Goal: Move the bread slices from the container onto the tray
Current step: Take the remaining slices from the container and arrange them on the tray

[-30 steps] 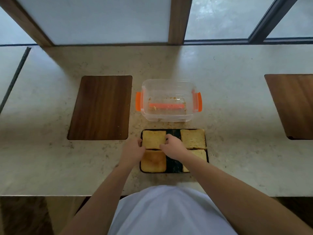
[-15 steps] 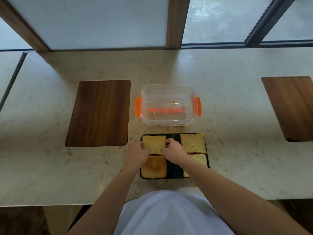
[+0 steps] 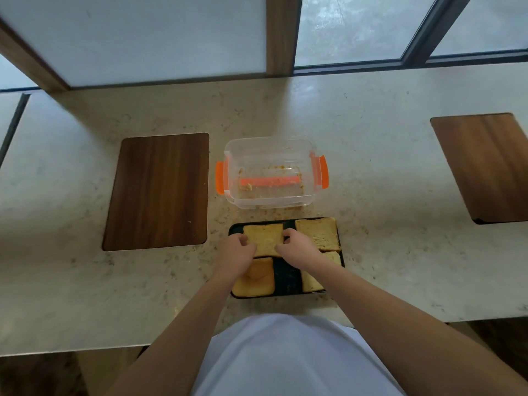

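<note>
Both hands have closed in, left hand (image 3: 237, 251) and right hand (image 3: 297, 247) pinching the far-left slice (image 3: 265, 241) by its sides on the tray (image 3: 285, 278), near the table's near edge; container (image 3: 270, 172) behind

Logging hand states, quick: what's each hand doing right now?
Left hand: closed on the far-left bread slice's left edge.
Right hand: closed on its right edge.

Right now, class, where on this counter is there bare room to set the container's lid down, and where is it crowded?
Free: the pale counter between the clear container and the right wooden board, and the strip behind the container up to the window. Crowded: the black tray, filled by four bread slices with both hands, left hand and right hand, on it.
</note>
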`<action>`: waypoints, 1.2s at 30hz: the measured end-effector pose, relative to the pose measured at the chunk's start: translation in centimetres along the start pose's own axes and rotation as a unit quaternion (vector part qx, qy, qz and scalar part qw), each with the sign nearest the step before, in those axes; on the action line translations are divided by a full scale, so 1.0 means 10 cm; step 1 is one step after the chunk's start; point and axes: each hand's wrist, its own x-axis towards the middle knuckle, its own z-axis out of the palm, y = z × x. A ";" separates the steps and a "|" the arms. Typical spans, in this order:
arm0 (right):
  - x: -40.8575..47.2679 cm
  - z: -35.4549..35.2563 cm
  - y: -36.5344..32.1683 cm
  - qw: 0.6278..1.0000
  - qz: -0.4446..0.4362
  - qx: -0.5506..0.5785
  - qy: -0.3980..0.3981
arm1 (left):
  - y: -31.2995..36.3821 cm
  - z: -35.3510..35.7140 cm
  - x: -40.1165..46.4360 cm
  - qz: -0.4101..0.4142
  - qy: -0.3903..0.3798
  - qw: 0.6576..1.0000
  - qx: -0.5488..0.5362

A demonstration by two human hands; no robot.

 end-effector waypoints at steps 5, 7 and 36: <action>-0.05 -0.05 -0.02 1.000 0.004 0.002 -0.006 | 0.02 0.00 -0.01 0.005 -0.001 1.000 0.005; -0.08 -0.07 -0.02 1.000 0.002 -0.011 -0.005 | -0.03 -0.01 -0.03 0.014 0.008 1.000 0.017; -0.41 0.18 0.26 0.999 0.012 0.014 -0.047 | -0.27 0.05 -0.37 0.007 0.003 1.000 -0.010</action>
